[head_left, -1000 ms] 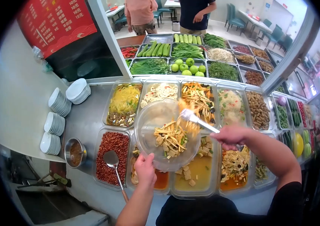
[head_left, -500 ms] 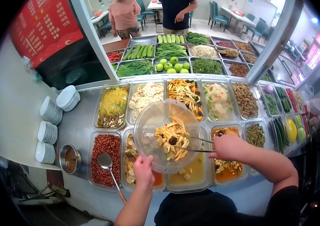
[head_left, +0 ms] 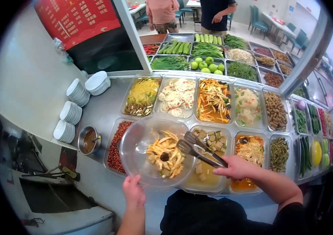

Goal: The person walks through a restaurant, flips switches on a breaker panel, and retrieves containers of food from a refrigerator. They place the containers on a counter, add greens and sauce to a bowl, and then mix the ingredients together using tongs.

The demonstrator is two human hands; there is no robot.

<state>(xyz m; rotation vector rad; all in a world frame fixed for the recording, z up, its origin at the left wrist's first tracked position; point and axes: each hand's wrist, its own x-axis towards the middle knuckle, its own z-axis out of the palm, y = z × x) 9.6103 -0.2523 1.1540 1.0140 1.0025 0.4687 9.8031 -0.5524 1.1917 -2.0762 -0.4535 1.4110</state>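
My left hand (head_left: pixel 134 190) grips the near rim of a large clear plastic bowl (head_left: pixel 132 147). In the bowl lies a heap of pale yellow strips (head_left: pixel 168 150) with tan cubes and a dark piece. My right hand (head_left: pixel 237 168) is wrapped round the handle end of black metal tongs (head_left: pixel 203 150). The tongs' heads are at the bowl's right side, with nothing visible between them. Beneath them is a tray of tan cubes in yellowish liquid (head_left: pixel 215 141). The bowl partly covers this tray and a tray of red-brown peanuts (head_left: pixel 121 137).
Trays of lotus root slices (head_left: pixel 177 96), unshelled peanuts (head_left: pixel 275 111) and shredded vegetables line the counter. A steel pot (head_left: pixel 89 140) and stacked white plates (head_left: pixel 71 112) stand left. Raw vegetables lie beyond a frame post (head_left: pixel 133 37). Two people (head_left: pixel 215 19) stand behind.
The tongs have come out of the strips to the bowl's right side. The bowl has moved left over the red-brown peanuts, and the ladle there no longer shows. My view has shifted left.
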